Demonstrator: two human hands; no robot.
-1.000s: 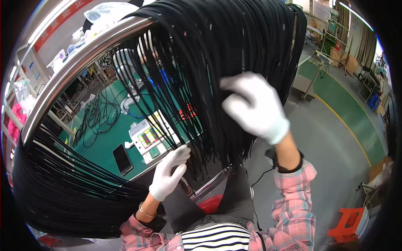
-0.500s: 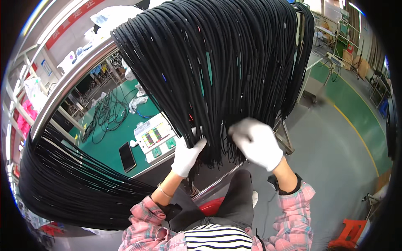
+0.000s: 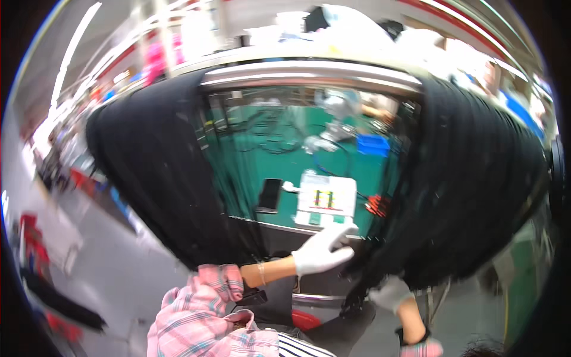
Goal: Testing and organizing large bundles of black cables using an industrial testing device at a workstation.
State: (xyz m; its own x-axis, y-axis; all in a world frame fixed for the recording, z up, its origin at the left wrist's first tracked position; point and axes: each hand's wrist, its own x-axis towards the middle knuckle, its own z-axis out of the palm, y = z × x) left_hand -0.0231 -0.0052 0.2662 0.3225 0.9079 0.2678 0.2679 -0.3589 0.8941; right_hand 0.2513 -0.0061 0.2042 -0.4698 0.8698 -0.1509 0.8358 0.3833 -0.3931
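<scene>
My left hand [image 3: 324, 250], in a white glove, reaches out in front of the table's near edge. Its fingers are stretched and apart, with nothing in them. My right hand [image 3: 391, 293], also gloved in white, is at the lower ends of the black cables [image 3: 470, 178] hanging on the right. Blur and the cables hide its fingers, so I cannot tell whether it grips any. Another thick bundle of black cables [image 3: 157, 160] hangs on the left. Both bundles drape over a metal bar [image 3: 309, 72].
On the green table [image 3: 262, 160] behind the bar lie a white test device [image 3: 327, 199], a black phone [image 3: 270, 195], a blue bin [image 3: 373, 144] and loose coiled cables. Orange-red clips [image 3: 376, 205] are beside the device. A red stool [image 3: 305, 320] shows below me.
My view has swung left, putting the gap between the bundles in the middle. My left hand has come away from the cables and opened. My right hand is lower, by the right bundle's ends.
</scene>
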